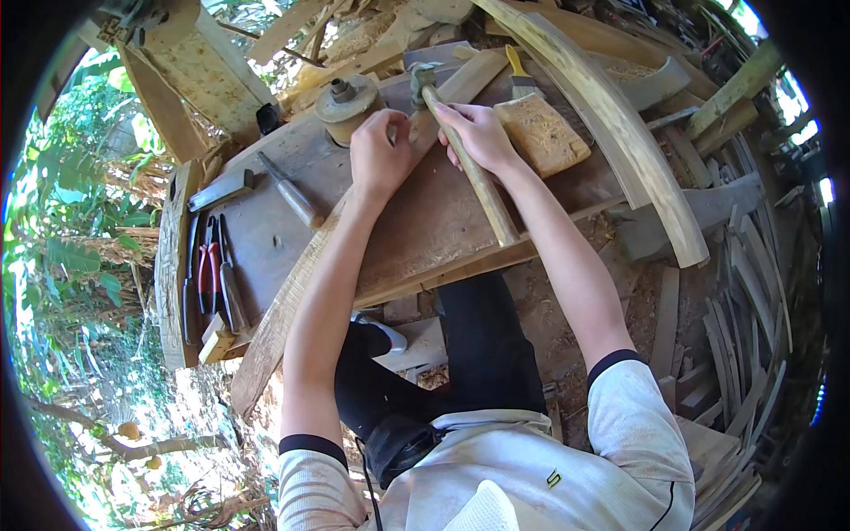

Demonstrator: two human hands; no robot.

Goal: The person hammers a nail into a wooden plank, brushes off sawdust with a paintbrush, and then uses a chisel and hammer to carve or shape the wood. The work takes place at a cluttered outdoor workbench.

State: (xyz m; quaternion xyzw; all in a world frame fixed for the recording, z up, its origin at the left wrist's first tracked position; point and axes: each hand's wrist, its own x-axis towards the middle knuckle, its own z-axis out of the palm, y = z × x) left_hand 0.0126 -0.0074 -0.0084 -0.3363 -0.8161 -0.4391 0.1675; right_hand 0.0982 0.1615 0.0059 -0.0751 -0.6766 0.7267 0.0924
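Well, right hand (480,135) clamped round hammer (478,188); left hand (382,152) over plank (273,345), grip unclear (shirt (611,451): yellow emblem (553,479)).

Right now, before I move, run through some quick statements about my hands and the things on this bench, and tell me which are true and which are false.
1. The right hand grips the hammer. True.
2. The left hand holds the red-handled pliers. False: it is at the long board.
3. The yellow-handled brush lies close to the thick wooden block. True.
4. The red-handled pliers lie at the bench's right end. False: the red-handled pliers lie near the left end of the bench.
5. The wooden-handled tool lies right of the long board. False: the wooden-handled tool lies left of it.
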